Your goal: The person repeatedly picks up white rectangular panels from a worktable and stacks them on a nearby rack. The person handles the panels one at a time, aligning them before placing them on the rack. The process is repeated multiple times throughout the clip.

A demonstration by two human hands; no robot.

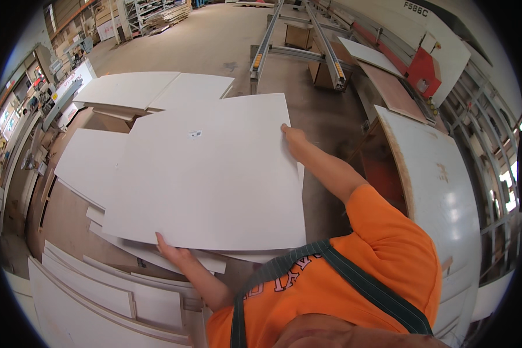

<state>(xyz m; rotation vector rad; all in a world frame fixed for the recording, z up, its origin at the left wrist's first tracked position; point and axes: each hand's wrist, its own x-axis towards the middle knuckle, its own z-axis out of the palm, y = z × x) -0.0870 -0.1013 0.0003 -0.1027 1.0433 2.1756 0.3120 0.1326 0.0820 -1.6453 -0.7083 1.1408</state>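
The left hand and right hand close on a large white panel, not yet released; whether it clears the white boards beneath is unclear.

A smooth, low-sheen face is noted on the large white panel; a paper label is stuck to it. Glossy, light-reflecting finish is observed on the grey tabletop, with a rough, woody brown edge exposed. Bare metal is seen in the rails. Matt cloth is recorded for the orange shirt; stitched fabric, for the dark green strap. A dull, smooth finish is shown by the floor.
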